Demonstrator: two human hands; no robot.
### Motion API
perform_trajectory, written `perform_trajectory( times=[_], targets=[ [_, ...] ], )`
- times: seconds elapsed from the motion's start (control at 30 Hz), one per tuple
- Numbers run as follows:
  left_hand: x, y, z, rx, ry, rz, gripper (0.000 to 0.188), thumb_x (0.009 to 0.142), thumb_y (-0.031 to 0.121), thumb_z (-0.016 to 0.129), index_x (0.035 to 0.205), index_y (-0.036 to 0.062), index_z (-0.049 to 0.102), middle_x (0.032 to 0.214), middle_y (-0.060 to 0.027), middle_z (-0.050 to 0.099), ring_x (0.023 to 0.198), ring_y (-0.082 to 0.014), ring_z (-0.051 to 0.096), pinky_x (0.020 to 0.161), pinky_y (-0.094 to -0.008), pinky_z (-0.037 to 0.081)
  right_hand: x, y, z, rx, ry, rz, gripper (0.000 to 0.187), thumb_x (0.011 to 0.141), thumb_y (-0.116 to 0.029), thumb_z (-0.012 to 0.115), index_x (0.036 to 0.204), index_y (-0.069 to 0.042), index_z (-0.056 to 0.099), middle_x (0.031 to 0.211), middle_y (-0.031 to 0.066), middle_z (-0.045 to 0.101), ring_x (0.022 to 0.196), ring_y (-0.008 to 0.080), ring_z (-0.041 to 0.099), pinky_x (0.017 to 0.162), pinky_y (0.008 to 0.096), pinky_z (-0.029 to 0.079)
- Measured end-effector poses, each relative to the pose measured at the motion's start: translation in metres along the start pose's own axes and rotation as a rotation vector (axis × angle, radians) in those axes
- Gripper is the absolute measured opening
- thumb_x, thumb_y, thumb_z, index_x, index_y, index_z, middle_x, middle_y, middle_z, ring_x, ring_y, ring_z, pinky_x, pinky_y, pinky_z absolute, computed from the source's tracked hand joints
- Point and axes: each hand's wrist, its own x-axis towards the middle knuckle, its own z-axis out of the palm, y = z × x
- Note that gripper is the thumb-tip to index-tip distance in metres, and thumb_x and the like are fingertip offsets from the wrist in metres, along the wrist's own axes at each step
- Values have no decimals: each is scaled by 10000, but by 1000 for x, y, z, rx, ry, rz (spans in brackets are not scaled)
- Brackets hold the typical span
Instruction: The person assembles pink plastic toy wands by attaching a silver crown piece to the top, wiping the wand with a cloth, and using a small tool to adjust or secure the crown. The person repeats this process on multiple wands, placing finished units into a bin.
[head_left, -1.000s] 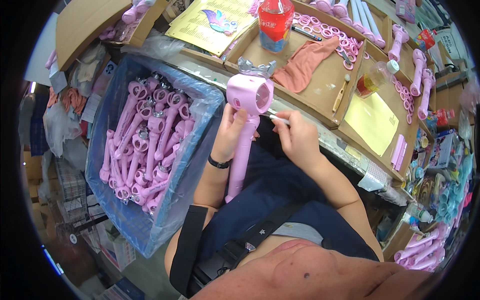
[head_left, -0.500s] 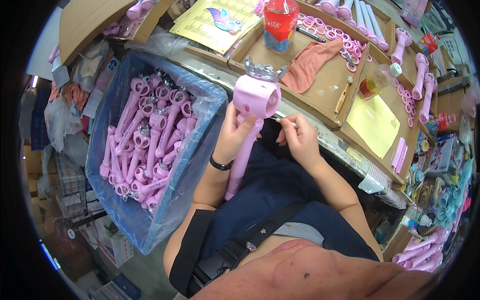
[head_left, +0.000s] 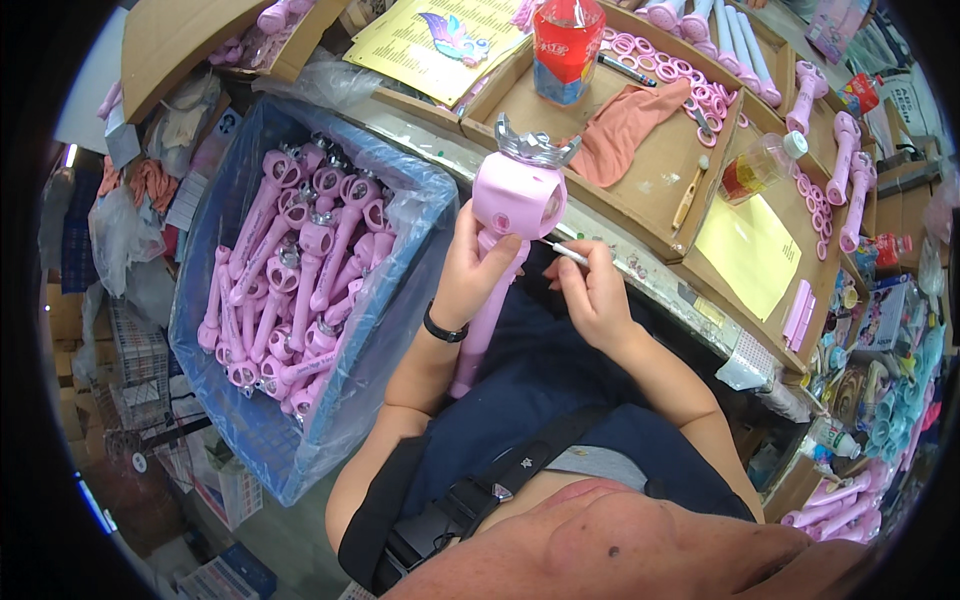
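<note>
A pink toy wand (head_left: 518, 196) with a round, open-sided head and a silver crown (head_left: 530, 145) on top is held upright, slightly tilted, in front of me. My left hand (head_left: 468, 272) is wrapped round its handle just below the head, thumb across the front. Between the fingertips of my right hand (head_left: 596, 302) is a thin white stick (head_left: 569, 252) with a narrow dark tip, perhaps a fine brush. That tip points at the lower right of the wand's head; whether it touches, I cannot tell.
On my left stands a blue crate (head_left: 400, 330) lined with clear plastic, full of similar wands (head_left: 312, 240). Beyond my hands, cardboard trays (head_left: 640, 225) hold pink rings (head_left: 665, 65), an orange cloth (head_left: 630, 125), a red-labelled bottle (head_left: 568, 50), a tipped bottle (head_left: 760, 168) and a wooden-handled brush (head_left: 690, 192).
My right hand has turned, and the white stick now extends toward the wand's head, showing more of its length. The wand has shifted slightly right and down, still in my left hand.
</note>
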Motion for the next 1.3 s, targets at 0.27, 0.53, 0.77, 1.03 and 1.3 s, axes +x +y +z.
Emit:
perform_trajectory(
  times=[0.27, 0.53, 0.77, 1.03, 1.3],
  targets=[
    [0, 0, 3, -40, -11, 24, 518, 877, 195, 630, 1265, 1, 346, 1054, -74, 513, 831, -89, 549, 638, -223, 494, -2, 4, -5, 274, -64, 138, 179, 978, -145, 423, 1067, 10, 408, 780, 95, 597, 593, 124, 556, 553, 230, 440],
    [-2, -1, 3, -16, 21, 32, 523, 870, 194, 640, 1257, -2, 349, 1047, -74, 515, 811, -86, 545, 623, -219, 490, 2, -7, -5, 434, -54, 336, 227, 980, -212, 440, 1050, 3, 450, 732, 105, 635, 558, 96, 564, 474, 199, 410],
    [-1, -8, 2, -13, 35, 91, 525, 860, 192, 649, 1250, 6, 351, 1030, -81, 523, 753, -86, 553, 578, -215, 484, 2, -11, -2, 274, 41, 290, 225, 967, -189, 474, 999, 24, 539, 703, 94, 636, 583, 122, 611, 533, 215, 479],
    [5, -6, -1, -40, 5, 54, 481, 862, 209, 645, 1210, 19, 371, 972, -81, 535, 675, -104, 571, 545, -222, 483, 9, -16, -2, -114, 110, 4, 139, 898, -127, 567, 902, 8, 600, 653, 100, 623, 587, 173, 637, 536, 275, 485],
    [3, -7, -3, -128, -49, -57, 441, 884, 280, 616, 1187, 51, 392, 929, -74, 561, 653, -112, 586, 530, -225, 489, 2, -13, 7, -60, 95, -11, 132, 899, -93, 545, 989, 3, 535, 752, 132, 624, 649, 257, 636, 583, 331, 496]
  ],
)
